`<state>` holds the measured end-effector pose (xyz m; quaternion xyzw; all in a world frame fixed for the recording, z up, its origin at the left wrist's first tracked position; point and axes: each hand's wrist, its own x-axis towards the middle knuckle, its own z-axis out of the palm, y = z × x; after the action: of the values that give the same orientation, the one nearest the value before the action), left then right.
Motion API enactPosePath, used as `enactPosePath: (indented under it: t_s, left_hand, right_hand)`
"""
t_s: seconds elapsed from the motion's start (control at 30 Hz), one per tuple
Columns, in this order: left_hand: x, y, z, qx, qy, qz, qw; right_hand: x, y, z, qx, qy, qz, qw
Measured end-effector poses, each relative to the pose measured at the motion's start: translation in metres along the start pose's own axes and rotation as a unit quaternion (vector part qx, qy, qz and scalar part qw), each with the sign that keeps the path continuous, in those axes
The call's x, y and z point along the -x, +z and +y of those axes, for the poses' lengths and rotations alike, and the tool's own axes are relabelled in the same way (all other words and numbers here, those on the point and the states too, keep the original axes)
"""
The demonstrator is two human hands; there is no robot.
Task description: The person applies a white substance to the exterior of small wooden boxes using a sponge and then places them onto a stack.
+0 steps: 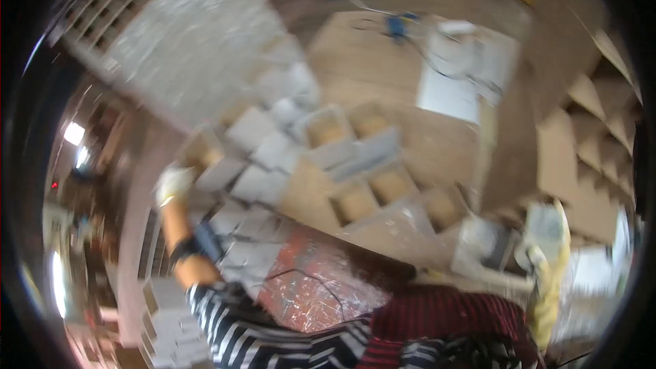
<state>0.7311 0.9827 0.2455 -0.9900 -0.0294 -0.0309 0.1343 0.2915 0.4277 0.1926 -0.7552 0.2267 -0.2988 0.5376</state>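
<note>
Striped sleeve (225,328) lowest; gloved left hand (172,183) reaches up-left onto grey blocks (263,157), grip unclear; right hand unseen.

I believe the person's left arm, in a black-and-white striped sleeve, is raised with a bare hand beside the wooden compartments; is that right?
Not quite: the head view shows the left hand wearing a pale glove, not bare. The rest holds: the striped sleeve is black and white, and the arm is raised beside the wooden compartments.

left hand (172,184) gloved, arm raised | right hand (547,260) gloved, blurred
</note>
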Motion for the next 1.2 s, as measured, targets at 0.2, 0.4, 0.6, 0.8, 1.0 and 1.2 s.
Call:
enactPosePath:
  t_s: [0.2,0.4,0.6,0.8,1.0,1.2]
  left_hand:
    - [0.112,-0.085,0.004,0.475,0.019,0.14,0.869]
    - [0.241,-0.077,0.153,0.574,-0.021,0.04,0.818]
    - [0.376,-0.093,0.351,0.6,0.172,-0.252,0.739]
    - [0.422,-0.083,0.462,0.424,0.347,-0.276,0.79]
    - [0.451,-0.087,0.55,0.211,0.393,-0.251,0.859]
    - [0.45,-0.073,0.568,0.253,0.456,-0.24,0.818]
  right_hand:
    - [0.006,-0.062,0.007,-0.045,0.047,0.072,0.995]
    - [0.027,-0.146,0.032,-0.12,0.026,0.151,0.981]
    - [0.063,-0.214,0.064,-0.14,0.018,0.206,0.968]
    - [0.091,-0.243,0.094,-0.138,0.035,0.213,0.967]
    - [0.115,-0.275,0.1,-0.169,0.065,0.239,0.954]
    - [0.109,-0.274,0.106,-0.123,0.066,0.223,0.965]
